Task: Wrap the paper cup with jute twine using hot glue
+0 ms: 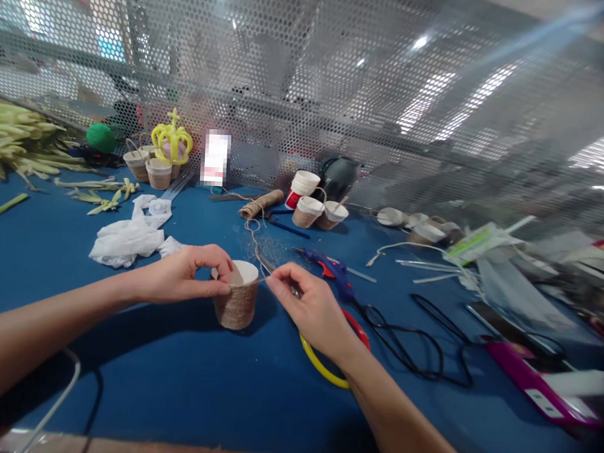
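A cup (236,307) wrapped in brown twine stands upright on the blue table, its pale inside showing at the top. My left hand (200,275) pinches the cup's rim at its left side, thumb outside and fingers over the edge. Just right of the cup, my right hand (299,290) is closed on a thin strand of twine (262,279) that runs to the cup near its rim. Behind them, loose twine leads back to a brown twine roll (263,203).
A blue glue gun (334,275) with a black cord lies right of my right hand, near a yellow and red ring (320,367). White crumpled cloth (126,240) is at left. Small cups (307,212) stand behind. A purple power strip (535,380) lies at right.
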`<move>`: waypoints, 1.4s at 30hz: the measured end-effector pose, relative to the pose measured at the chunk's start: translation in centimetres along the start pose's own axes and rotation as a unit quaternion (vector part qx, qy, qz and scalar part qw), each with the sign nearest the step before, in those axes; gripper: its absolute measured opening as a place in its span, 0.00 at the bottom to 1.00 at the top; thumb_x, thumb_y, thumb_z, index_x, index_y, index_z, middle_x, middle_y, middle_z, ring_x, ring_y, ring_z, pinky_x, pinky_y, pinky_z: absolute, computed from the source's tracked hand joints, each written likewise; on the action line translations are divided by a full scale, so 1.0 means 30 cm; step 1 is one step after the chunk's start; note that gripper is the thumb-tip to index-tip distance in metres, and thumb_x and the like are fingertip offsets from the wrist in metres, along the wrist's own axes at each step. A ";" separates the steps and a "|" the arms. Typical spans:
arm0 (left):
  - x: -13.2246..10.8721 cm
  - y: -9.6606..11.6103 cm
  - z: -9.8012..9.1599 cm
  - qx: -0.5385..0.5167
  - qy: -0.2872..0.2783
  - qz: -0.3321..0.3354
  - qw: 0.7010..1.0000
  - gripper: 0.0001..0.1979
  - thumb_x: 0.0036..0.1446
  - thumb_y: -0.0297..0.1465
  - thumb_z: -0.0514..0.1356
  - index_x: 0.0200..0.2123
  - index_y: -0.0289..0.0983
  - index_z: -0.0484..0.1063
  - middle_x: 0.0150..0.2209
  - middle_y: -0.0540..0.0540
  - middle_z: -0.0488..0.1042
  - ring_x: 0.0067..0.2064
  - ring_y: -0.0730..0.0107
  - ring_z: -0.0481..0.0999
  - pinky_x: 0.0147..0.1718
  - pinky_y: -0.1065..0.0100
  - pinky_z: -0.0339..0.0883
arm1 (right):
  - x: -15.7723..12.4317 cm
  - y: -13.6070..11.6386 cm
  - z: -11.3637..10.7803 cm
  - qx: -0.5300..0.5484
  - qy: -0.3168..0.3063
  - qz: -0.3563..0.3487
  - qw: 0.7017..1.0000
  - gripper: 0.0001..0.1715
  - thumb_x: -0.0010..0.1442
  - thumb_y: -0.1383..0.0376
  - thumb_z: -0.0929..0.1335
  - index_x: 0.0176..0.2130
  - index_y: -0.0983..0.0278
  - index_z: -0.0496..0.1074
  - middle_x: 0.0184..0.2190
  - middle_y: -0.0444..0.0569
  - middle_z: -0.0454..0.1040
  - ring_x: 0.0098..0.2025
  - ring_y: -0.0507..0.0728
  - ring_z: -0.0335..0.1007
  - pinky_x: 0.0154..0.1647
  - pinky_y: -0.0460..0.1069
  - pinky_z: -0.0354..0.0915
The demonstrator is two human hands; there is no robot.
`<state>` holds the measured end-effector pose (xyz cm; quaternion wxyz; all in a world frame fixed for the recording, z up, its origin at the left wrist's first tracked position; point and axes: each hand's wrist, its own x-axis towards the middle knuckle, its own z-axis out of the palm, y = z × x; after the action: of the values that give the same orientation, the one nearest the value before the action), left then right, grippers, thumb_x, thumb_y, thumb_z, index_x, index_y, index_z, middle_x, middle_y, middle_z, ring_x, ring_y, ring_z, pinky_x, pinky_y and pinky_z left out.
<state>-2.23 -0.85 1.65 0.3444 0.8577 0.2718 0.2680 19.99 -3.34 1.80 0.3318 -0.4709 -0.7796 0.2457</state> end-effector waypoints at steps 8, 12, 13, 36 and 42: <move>0.001 0.004 0.000 -0.009 -0.005 0.005 1.000 0.07 0.54 0.30 0.56 0.27 0.33 0.67 0.35 0.43 0.71 0.43 0.67 0.69 0.43 0.67 0.61 | 0.012 -0.002 0.007 -0.017 -0.002 -0.004 1.000 0.09 0.58 0.64 0.62 0.28 0.65 0.65 0.23 0.42 0.64 0.26 0.50 0.59 0.28 0.45 0.57; 0.001 0.003 0.001 -0.012 -0.006 0.006 1.000 0.07 0.54 0.30 0.56 0.27 0.33 0.67 0.35 0.44 0.71 0.43 0.67 0.69 0.43 0.67 0.61 | 0.018 -0.003 0.013 -0.026 -0.002 -0.009 1.000 0.08 0.58 0.65 0.62 0.28 0.65 0.65 0.22 0.42 0.63 0.25 0.50 0.58 0.27 0.45 0.57; 0.001 0.003 0.001 -0.012 -0.007 0.006 1.000 0.07 0.54 0.30 0.56 0.27 0.33 0.67 0.35 0.44 0.70 0.43 0.67 0.69 0.43 0.67 0.61 | 0.019 -0.004 0.014 -0.027 -0.001 -0.012 1.000 0.08 0.58 0.65 0.62 0.28 0.65 0.65 0.22 0.42 0.63 0.25 0.50 0.58 0.27 0.44 0.57; 0.001 0.002 -0.019 -0.006 -0.027 0.005 1.000 0.06 0.54 0.30 0.56 0.28 0.33 0.67 0.36 0.44 0.70 0.42 0.68 0.69 0.43 0.67 0.61 | 0.017 0.006 0.023 0.004 -0.001 -0.079 0.997 0.09 0.58 0.68 0.63 0.41 0.63 0.68 0.33 0.46 0.69 0.35 0.51 0.65 0.39 0.46 0.62; 0.005 0.000 -0.022 -0.025 -0.021 -0.006 0.999 0.05 0.53 0.28 0.56 0.28 0.33 0.67 0.36 0.45 0.71 0.41 0.70 0.70 0.42 0.69 0.62 | 0.018 0.002 0.015 0.007 -0.039 -0.075 0.996 0.07 0.59 0.68 0.61 0.35 0.64 0.69 0.32 0.47 0.69 0.35 0.51 0.65 0.39 0.47 0.61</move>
<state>-2.54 -0.45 2.08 0.3732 0.8526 0.2625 0.2549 19.51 -2.87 1.62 0.3218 -0.3984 -0.8236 0.2438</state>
